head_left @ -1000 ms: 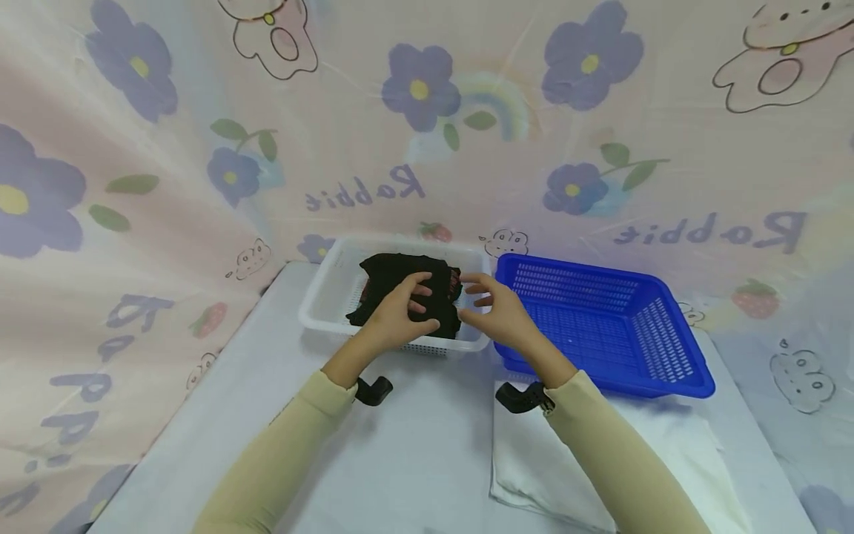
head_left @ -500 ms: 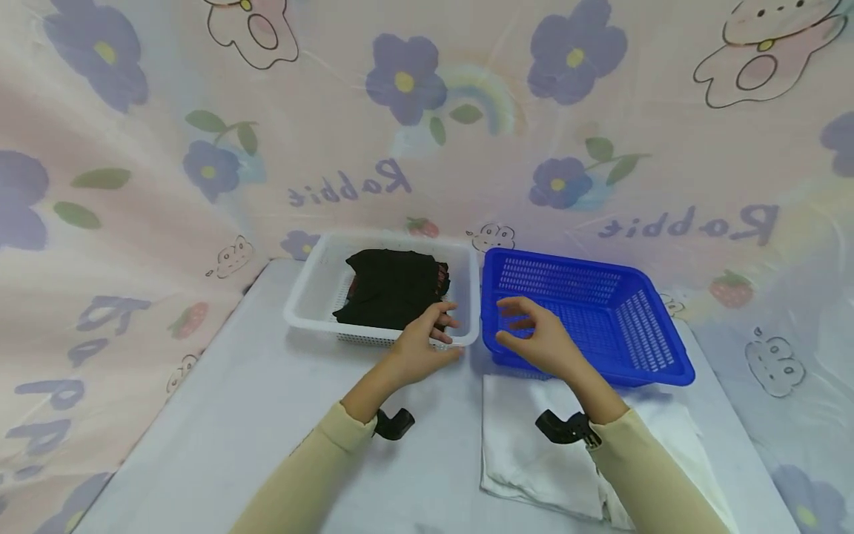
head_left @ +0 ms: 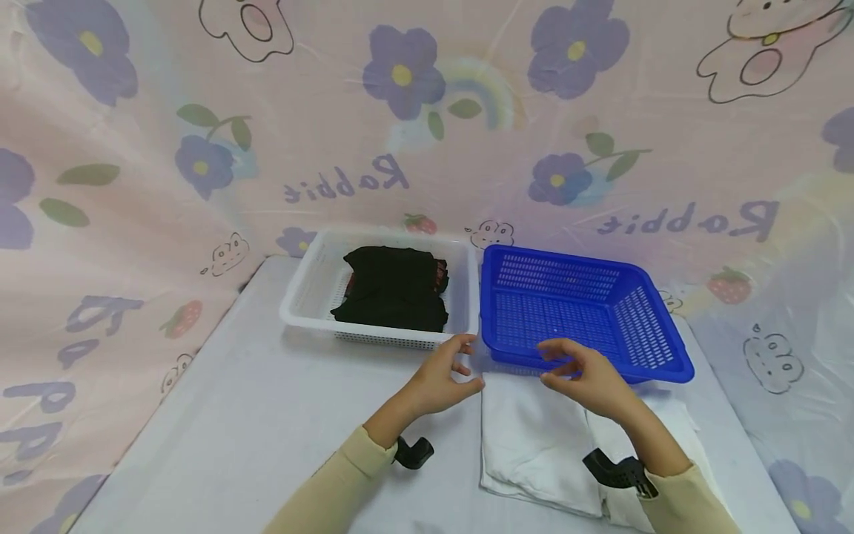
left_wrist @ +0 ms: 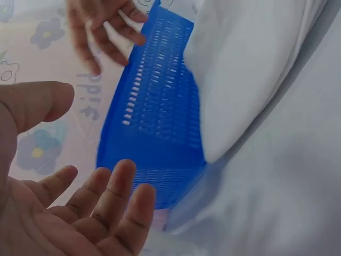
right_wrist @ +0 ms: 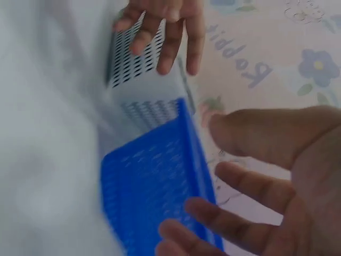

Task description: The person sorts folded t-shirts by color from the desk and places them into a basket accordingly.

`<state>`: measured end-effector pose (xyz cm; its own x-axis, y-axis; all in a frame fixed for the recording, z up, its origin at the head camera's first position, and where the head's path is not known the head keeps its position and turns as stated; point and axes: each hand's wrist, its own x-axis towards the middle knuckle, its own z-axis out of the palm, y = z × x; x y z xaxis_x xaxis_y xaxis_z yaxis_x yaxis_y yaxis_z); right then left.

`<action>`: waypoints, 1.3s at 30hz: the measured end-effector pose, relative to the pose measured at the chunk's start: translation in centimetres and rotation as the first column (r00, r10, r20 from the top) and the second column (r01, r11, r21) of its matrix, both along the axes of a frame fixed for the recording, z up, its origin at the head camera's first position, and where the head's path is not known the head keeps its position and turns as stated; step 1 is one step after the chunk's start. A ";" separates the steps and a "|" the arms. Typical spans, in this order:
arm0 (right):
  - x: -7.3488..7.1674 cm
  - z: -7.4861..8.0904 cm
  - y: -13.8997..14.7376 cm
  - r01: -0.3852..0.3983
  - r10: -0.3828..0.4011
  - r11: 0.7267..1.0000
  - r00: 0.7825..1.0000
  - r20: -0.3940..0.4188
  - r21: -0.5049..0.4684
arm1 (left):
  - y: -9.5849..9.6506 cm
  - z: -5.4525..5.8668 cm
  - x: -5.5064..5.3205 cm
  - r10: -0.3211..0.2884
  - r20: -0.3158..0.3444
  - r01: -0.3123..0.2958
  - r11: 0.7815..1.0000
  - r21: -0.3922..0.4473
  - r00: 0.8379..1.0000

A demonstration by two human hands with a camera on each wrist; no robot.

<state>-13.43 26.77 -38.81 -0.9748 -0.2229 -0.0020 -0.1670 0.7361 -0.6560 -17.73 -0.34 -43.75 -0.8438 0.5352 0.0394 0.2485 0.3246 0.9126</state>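
Note:
My left hand (head_left: 437,382) hovers in front of the white basket's near right corner, fingers loosely bent and holding nothing. In the head view my right hand (head_left: 590,374) overlaps the near rim of the blue basket (head_left: 554,311), also with nothing in its relaxed fingers. Folded black clothing (head_left: 394,289) with a reddish patterned edge lies inside the white basket (head_left: 303,300). Below the right hand, folded white cloth (head_left: 534,452) lies on the table. The left wrist view shows the left fingers (left_wrist: 122,186) spread before the blue basket.
The two baskets stand side by side at the back of the white-covered table (head_left: 267,437). A curtain (head_left: 454,170) printed with flowers and rabbits hangs behind and along the sides. Black wrist cameras sit on both wrists.
Both hands have moved away from over the black clothing, toward me and to the right. The clothing stays in the white basket. The head view has shifted slightly.

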 end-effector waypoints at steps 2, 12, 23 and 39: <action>0.8 -0.5 0.7 0.000 0.000 1.000 1.000 0.023 0.025 | 0.3 -0.5 0.3 0.002 0.012 -0.002 1.000 -0.007 1.000; 4.5 -3.4 3.9 0.078 -0.090 0.994 0.983 0.160 0.082 | 1.4 -3.3 2.6 0.064 0.142 -0.060 0.998 -0.038 0.988; 4.7 -5.6 4.4 0.113 -0.140 0.982 0.975 0.174 0.154 | 2.9 -5.2 4.2 0.113 0.253 -0.100 0.993 -0.063 0.961; 4.5 -6.8 4.0 0.084 -0.102 0.993 0.967 0.232 0.086 | 3.9 -5.7 4.3 0.067 0.242 -0.058 0.997 -0.046 0.968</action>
